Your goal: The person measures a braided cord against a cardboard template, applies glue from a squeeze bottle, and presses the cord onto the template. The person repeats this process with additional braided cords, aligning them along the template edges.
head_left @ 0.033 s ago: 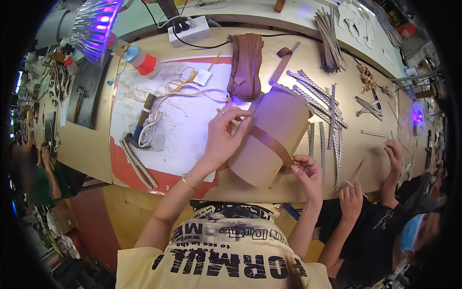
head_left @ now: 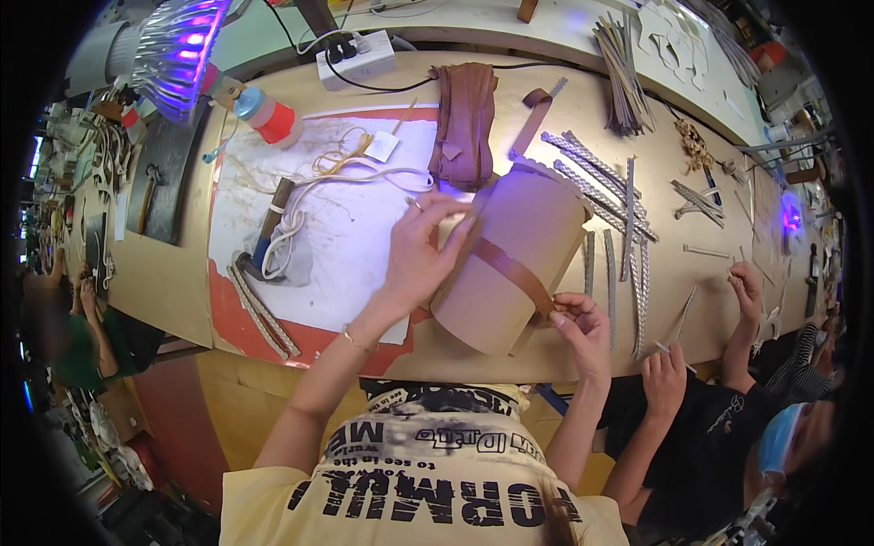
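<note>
I'm reading the step in hand as fitting a brown strap (head_left: 512, 270) around a tan cylinder (head_left: 537, 214), likely checking its lie or length. The cylinder is sitting near the middle of the work table (head_left: 182, 282), close to the body, seemingly lying on its side and slanting from near-left to far-right. The strap is crossing its near half, running down from far-left to near-right.

Right hand (head_left: 585, 332): I'm seeing thumb and fingers pinching the strap by its near-right end, just beside the cylinder's edge. Left hand (head_left: 426, 244): thumb and index are reaching to the cylinder's left side, tips a little apart; I can't tell whether they're pinching the strap's other end or only steadying the side.

I'm judging that the next move is calling for even tension from the right pinch, strap lying flat and square, with the left side held so the cylinder isn't rolling.

Around it: brown leather strips (head_left: 464, 123) are lying far, braided grey cords (head_left: 603, 166) right, a hammer (head_left: 276, 214) left. A co-worker's hand (head_left: 665, 375) is working near-right, well apart from the strap.
</note>
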A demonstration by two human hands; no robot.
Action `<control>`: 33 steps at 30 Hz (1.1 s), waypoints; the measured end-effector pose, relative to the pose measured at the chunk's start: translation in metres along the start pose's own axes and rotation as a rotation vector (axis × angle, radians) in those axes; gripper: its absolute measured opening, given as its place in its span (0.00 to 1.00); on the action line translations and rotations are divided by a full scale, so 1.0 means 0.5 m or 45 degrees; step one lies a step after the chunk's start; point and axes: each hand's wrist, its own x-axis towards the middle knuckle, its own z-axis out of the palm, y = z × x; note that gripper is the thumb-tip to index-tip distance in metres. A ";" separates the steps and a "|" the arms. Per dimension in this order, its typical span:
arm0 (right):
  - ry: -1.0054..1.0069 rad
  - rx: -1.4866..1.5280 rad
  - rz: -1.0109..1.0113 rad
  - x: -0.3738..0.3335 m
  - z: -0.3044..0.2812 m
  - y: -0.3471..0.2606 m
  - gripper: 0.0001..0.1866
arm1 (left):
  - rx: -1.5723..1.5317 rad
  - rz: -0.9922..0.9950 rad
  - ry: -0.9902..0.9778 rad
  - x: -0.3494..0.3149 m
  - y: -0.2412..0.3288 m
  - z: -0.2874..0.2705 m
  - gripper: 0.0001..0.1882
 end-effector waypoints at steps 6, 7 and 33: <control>-0.018 -0.034 -0.022 0.001 -0.002 0.004 0.14 | 0.648 0.553 0.055 0.102 -0.048 0.001 0.14; -0.013 -0.039 -0.027 0.002 -0.001 0.004 0.14 | 0.669 0.542 0.035 0.109 -0.050 0.006 0.14; 0.660 -0.801 -0.115 -0.011 -0.025 -0.040 0.13 | 0.348 0.332 0.083 0.122 -0.037 -0.032 0.10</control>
